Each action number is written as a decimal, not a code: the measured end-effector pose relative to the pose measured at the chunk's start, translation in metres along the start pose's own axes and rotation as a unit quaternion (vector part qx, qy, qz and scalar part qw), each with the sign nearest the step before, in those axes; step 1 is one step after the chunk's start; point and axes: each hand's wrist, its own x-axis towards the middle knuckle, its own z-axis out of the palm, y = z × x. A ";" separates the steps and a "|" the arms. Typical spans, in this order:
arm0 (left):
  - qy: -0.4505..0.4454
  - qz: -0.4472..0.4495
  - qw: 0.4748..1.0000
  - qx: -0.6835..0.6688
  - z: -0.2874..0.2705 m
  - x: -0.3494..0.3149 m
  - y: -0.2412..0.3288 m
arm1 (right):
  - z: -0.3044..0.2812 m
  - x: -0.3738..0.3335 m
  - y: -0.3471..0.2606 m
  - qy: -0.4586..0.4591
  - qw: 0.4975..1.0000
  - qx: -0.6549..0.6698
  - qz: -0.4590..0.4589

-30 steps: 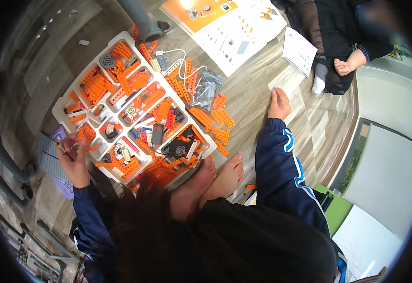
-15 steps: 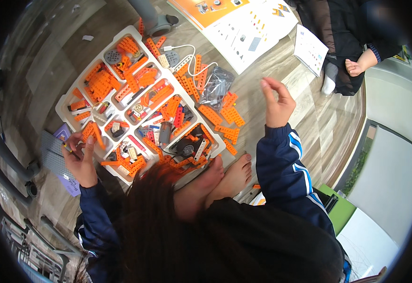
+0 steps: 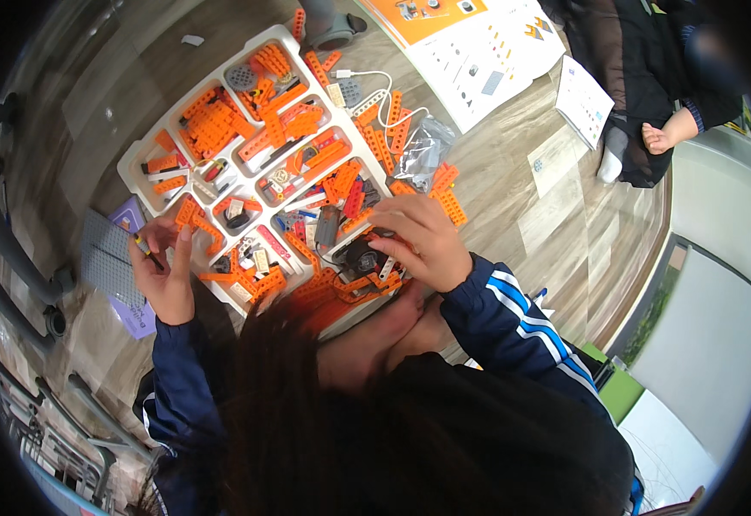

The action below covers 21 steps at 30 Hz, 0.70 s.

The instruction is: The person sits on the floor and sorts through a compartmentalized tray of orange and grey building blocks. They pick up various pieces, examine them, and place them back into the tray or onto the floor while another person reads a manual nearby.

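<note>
My left hand (image 3: 167, 279) is closed around an orange perforated building piece (image 3: 190, 212), beside the left edge of the white sorting tray (image 3: 159, 225). A thin dark piece with a yellow part (image 3: 141, 244) also sits between its fingers. My right hand (image 3: 431, 241) hovers over the tray's near right compartment, thumb and forefinger apart. Below its fingertips lie a black round part (image 3: 360, 256) and orange pieces. Close by, a grey motor-like cylinder (image 3: 327, 225) rests in the tray. The right hand's remaining fingers are partly hidden.
Loose orange beams (image 3: 394, 129), a white cable (image 3: 386, 79) and a clear plastic bag (image 3: 427, 150) lie right of the tray. An open instruction booklet (image 3: 478, 64) is beyond. A grey studded plate (image 3: 110, 258) lies left. Another person's hand (image 3: 661, 138) rests at far right.
My right hand has moved left and nearer, from over the floor to above the tray, and its fingers have parted. My left hand still holds the orange piece. The view has shifted slightly.
</note>
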 end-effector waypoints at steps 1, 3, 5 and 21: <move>-0.001 -0.002 1.000 -0.004 0.001 0.000 0.000 | 0.002 -0.003 0.000 -0.020 1.000 -0.011 -0.013; 0.006 -0.005 1.000 -0.011 0.002 0.000 0.001 | 0.004 -0.007 -0.001 -0.047 0.998 -0.029 -0.027; 0.002 -0.001 1.000 -0.012 0.002 -0.001 0.003 | 0.004 -0.008 -0.003 -0.063 0.997 -0.047 -0.023; -0.029 -0.004 0.999 0.027 0.005 -0.003 0.016 | 0.023 0.085 -0.015 -0.081 0.974 -0.160 -0.138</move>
